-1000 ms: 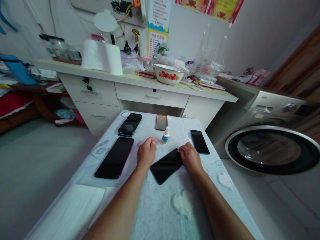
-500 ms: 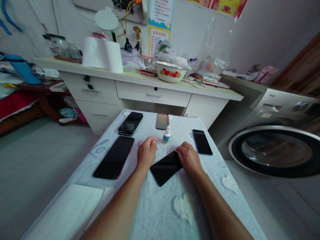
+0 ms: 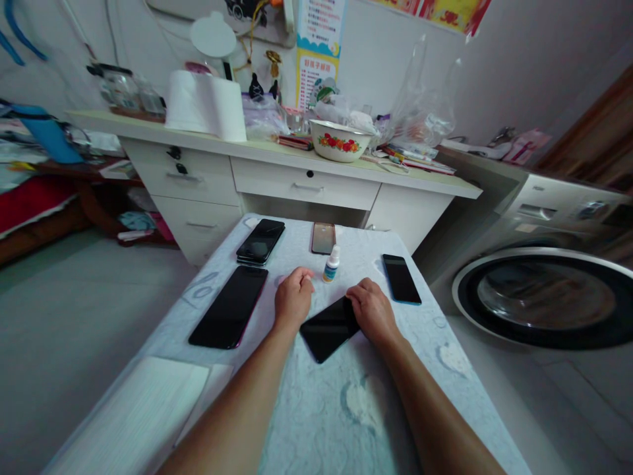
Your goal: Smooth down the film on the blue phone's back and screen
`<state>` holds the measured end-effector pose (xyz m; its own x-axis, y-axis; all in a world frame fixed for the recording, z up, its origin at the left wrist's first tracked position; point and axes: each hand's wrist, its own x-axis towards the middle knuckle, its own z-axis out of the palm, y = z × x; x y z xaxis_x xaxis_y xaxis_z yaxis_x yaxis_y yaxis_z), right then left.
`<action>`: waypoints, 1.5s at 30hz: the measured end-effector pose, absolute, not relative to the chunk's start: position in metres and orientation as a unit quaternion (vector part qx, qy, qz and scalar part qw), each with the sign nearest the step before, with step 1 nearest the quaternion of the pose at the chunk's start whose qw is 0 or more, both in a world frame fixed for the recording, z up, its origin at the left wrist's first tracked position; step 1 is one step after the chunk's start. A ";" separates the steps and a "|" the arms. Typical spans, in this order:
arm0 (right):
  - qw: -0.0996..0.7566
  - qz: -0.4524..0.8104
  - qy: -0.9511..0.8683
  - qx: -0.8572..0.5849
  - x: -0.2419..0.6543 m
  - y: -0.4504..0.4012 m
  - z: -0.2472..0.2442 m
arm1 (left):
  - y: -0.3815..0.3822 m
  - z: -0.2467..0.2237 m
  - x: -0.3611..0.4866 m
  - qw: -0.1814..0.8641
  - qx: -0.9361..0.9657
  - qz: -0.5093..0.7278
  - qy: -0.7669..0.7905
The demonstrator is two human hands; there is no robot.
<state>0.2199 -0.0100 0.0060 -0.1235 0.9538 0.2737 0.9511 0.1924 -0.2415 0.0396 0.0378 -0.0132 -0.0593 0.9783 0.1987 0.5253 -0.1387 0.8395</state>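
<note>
My right hand grips the far right edge of a black smartphone, which lies at a slant on the cloth, screen up. Left of that phone, my left hand is closed, thumb against curled fingers; anything inside it is hidden. A small white-capped bottle stands upright just beyond, between the hands. To the left lies a larger phone with a pinkish edge, and behind it a stack of phones. A blue-edged phone rests at the right. At the table's far end lies a phone case.
A patterned cloth covers the narrow table. White sheets lie at its near left. Beyond is a white desk with a paper roll and flowered bowl. A washing machine stands on the right.
The view has shifted slightly, so everything sits a little differently in the picture. Both hands keep nearly the same pose, and the phone stays under my right hand.
</note>
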 end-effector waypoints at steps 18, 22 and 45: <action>0.196 -0.021 -0.716 -0.669 0.228 -0.006 0.003 | 0.040 -0.013 0.037 0.291 0.603 0.440 0.599; 0.196 -0.025 -0.715 -0.670 0.229 -0.005 0.001 | 0.042 -0.016 0.038 0.292 0.602 0.447 0.594; 0.202 -0.008 -0.744 -0.638 0.226 -0.006 0.001 | 0.039 -0.013 0.040 0.295 0.601 0.441 0.598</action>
